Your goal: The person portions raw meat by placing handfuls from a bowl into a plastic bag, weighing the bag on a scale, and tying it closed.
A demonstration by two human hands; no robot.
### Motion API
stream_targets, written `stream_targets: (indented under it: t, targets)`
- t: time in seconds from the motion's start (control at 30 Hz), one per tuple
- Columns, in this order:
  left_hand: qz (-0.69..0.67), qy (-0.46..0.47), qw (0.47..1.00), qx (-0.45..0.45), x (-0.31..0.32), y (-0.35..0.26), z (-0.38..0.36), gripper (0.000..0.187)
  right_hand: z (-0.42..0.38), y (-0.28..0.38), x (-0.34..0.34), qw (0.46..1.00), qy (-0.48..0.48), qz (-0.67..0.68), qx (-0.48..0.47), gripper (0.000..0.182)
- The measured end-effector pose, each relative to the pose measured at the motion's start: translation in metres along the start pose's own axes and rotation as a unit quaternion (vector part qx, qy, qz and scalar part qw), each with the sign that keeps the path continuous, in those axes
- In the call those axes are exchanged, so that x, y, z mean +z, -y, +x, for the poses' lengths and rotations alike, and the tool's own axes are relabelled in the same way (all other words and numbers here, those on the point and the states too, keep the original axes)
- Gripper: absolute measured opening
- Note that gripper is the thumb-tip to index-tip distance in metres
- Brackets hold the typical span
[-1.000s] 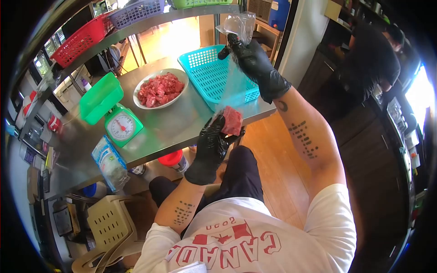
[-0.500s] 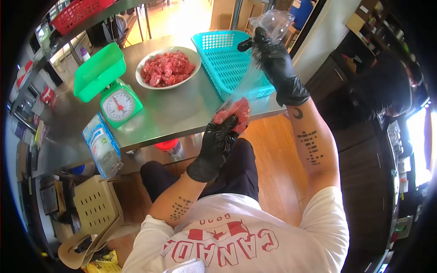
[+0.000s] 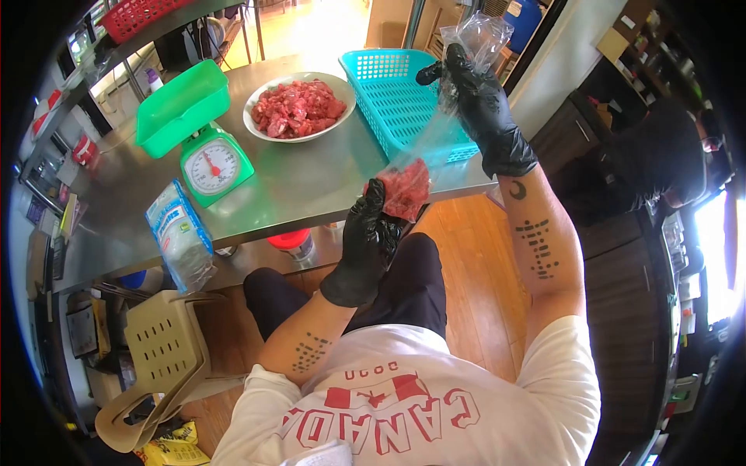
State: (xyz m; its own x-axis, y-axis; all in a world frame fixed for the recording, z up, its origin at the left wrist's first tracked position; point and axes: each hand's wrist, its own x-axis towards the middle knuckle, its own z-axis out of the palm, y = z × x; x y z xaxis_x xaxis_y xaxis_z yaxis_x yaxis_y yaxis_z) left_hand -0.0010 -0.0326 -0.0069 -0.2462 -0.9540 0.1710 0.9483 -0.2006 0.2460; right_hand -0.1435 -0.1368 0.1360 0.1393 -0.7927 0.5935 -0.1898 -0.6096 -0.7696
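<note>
A clear plastic bag (image 3: 433, 140) is stretched slantwise between my two black-gloved hands, with red cut meat (image 3: 407, 190) bunched in its lower end. My left hand (image 3: 367, 237) is closed round that lower end, the thumb against the meat. Higher up, my right hand (image 3: 478, 109) grips the bag near its top, and the loose crumpled mouth sticks out above the fingers. Behind the bag is a turquoise perforated basket (image 3: 392, 101) on the metal table. A white bowl (image 3: 250, 124) heaped with red meat pieces (image 3: 299, 109) stands left of the basket.
A green dial scale (image 3: 214, 167) with a tray stands on the steel table (image 3: 264, 182). A blue-and-white plastic packet (image 3: 179, 233) lies over the table's front edge. Below are a red-lidded jar (image 3: 291, 242) and a beige chair (image 3: 163, 334). A dark-clothed person (image 3: 668, 147) is at the right.
The view has shifted slightly, so the table things appear a little further right. My left hand has turned a little on the bag's meat-filled end; my right hand keeps its grip.
</note>
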Motion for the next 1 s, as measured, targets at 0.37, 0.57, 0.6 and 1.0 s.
stream_targets:
  t: [0.37, 0.57, 0.6, 1.0]
  targets:
    - [0.430, 0.138, 0.889, 0.080, 0.040, -0.074, 0.016, 0.073, 0.007, 0.053, -0.008, 0.978, 0.185, -0.058, -0.083, 0.049]
    - [0.730, 0.214, 0.649, -0.009, 0.117, -0.072, 0.080, 0.030, 0.011, 0.086, 0.019, 0.982, 0.165, -0.044, -0.079, 0.053]
    - [0.731, 0.215, 0.647, -0.006, 0.113, -0.065, 0.081, 0.030, 0.012, 0.083, 0.019, 0.985, 0.149, 0.015, -0.085, 0.054]
    - [0.380, 0.381, 0.817, -0.207, 0.040, -0.012, 0.048, 0.038, -0.006, 0.024, -0.017, 0.937, 0.050, 0.327, 0.115, 0.029]
